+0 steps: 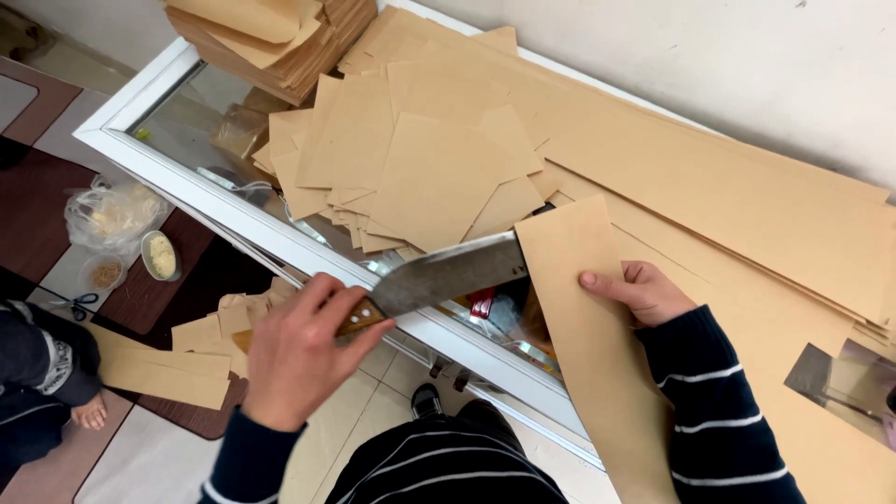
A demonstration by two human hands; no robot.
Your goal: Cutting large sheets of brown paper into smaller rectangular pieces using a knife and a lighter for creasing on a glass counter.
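Kraft paper strip (574,317) hangs over the tabletop's (280,233) near edge, pinned flat by my right hand (644,291). My left hand (299,350) clenches the cleaver (448,273), blade inside the fold. I'd judge steady, flat strokes along the crease cut cleanest.

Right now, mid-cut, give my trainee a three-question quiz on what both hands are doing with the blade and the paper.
1. True or false: the left hand holds the broad steel knife with a wooden handle.
2. What does the right hand press on? A) the folded tan kraft paper strip B) the loose pile of cut tan paper squares C) the clear plastic bag on the floor
3. Fill in: the knife blade meets the strip at its ___ edge, as seen in the picture.

Key: 1 true; 2 A; 3 left.
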